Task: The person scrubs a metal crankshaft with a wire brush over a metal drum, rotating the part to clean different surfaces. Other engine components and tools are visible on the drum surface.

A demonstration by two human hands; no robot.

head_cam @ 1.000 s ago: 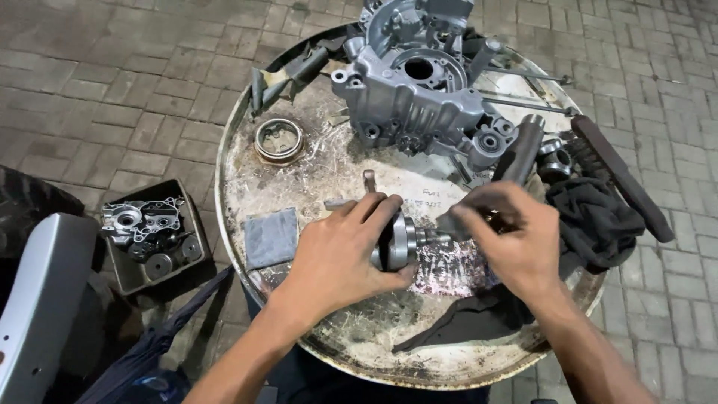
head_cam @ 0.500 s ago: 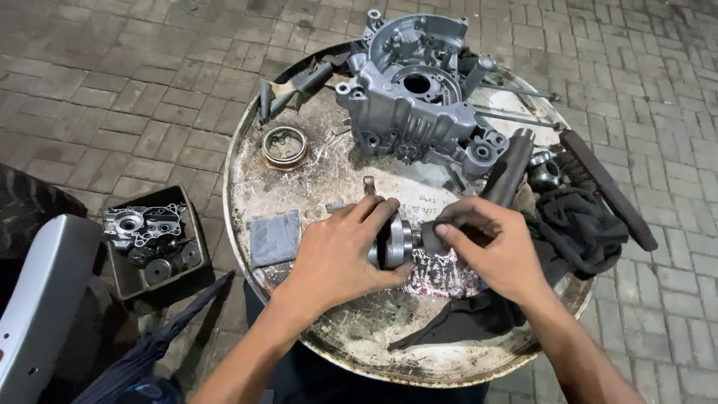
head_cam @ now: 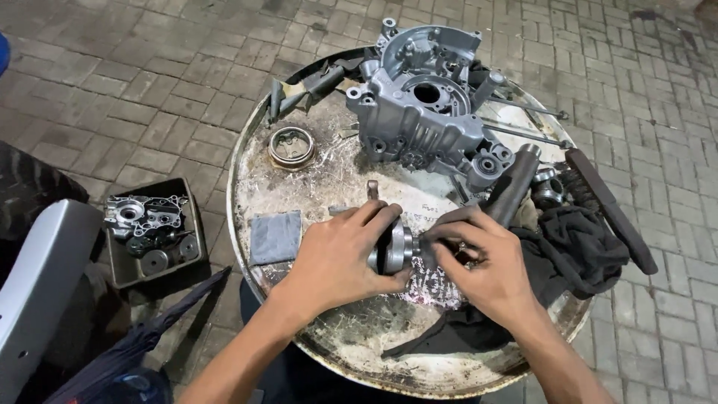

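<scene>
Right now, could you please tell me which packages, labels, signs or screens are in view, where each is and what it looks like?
No packages, signs or screens show.
Handwriting: faint dark scrawl on the round drum top, just above the right hand.
Tray: dark, squarish, on the paving left of the drum, holding metal parts; no label visible.

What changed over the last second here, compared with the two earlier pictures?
The right hand moved left, closing onto the end of the round metal part. The left hand kept its grip on that part. The engine casing, ring, grey pad and black cloth stayed put.
</scene>
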